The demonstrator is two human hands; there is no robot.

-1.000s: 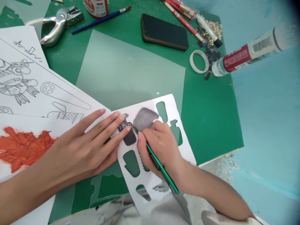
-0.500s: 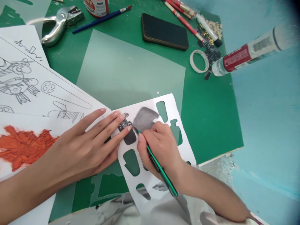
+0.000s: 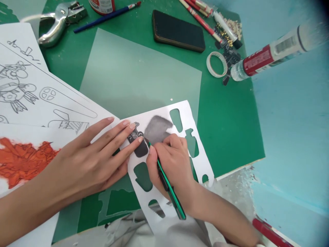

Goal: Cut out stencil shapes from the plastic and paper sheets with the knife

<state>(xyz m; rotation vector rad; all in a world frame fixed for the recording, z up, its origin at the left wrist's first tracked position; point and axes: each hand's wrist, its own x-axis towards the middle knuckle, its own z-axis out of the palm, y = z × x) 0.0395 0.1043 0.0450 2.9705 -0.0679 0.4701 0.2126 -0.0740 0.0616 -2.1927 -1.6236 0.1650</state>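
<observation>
My left hand (image 3: 96, 156) lies flat with its fingers stretched out, the fingertips pressing on a white paper sheet (image 3: 160, 190) and the dark printed figure (image 3: 141, 149) on it. In my right hand (image 3: 171, 163) is a slim green craft knife (image 3: 174, 199), gripped like a pen. Its tip touches the sheet at the right edge of the dark figure, though the hand partly hides the point. Several shaped holes are cut through the sheet. Above the knife tip sits a grey printed patch (image 3: 158, 128).
A translucent sheet (image 3: 144, 72) lies beneath on the green table (image 3: 231, 130). Around it are a phone (image 3: 178, 31), a tape roll (image 3: 217, 64), a bottle (image 3: 259, 61), a paintbrush (image 3: 108, 16) and a hole punch (image 3: 60, 22). Line drawings (image 3: 51, 99) and an orange print (image 3: 28, 161) lie left.
The whole view has shifted slightly. The rear end of the craft knife has swung a little left and down, while its tip stays beside the dark figure. My left hand keeps its place on the sheet.
</observation>
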